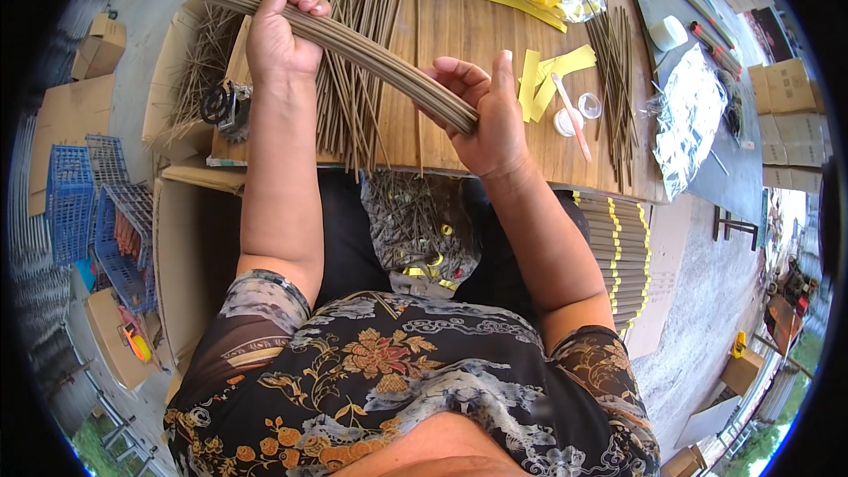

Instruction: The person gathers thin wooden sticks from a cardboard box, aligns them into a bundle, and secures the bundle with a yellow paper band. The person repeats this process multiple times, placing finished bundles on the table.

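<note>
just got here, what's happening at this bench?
A person holds a bundle of thin brown sticks above a wooden table, left hand gripping one end, right hand the other. Loose sticks lie spread underneath, yellow paper strips to the right, and finished yellow-banded bundles are stacked beside the right forearm.

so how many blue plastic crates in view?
2 that show clearly: one blue crate on the floor at far left, a second blue crate beside it holding orange items. A blue item at the top edge may be another; too cut off to tell.
</note>
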Demonstrator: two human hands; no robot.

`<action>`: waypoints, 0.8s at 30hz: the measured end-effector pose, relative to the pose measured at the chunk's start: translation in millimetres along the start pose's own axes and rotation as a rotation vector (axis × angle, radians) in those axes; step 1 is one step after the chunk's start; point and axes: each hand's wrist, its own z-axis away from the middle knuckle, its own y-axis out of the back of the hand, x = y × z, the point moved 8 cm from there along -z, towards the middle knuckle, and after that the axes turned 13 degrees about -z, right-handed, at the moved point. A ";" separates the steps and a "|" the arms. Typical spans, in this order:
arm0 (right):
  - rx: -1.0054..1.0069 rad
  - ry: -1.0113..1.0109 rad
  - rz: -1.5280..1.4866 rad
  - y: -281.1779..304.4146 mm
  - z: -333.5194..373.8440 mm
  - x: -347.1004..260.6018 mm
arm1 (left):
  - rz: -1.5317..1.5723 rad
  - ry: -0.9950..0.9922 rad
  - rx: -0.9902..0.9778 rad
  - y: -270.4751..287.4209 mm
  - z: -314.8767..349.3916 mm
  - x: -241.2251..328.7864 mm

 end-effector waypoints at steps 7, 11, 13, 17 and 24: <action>0.061 0.079 0.096 6.7 0.5 -15.4 | 0.145 0.084 0.099 32.8 -18.2 6.6; -0.118 0.130 0.293 -9.0 13.6 -25.7 | 0.210 0.091 0.161 49.8 -22.6 19.0; -0.169 0.191 0.301 -17.7 20.3 -29.3 | 0.222 0.078 0.155 56.3 -26.0 23.3; -0.211 0.326 0.463 -29.7 31.5 -33.2 | 0.202 0.040 0.214 58.5 -24.1 27.0; -0.206 0.359 0.444 -26.1 28.6 -35.6 | 0.201 0.044 0.117 39.0 -17.1 19.4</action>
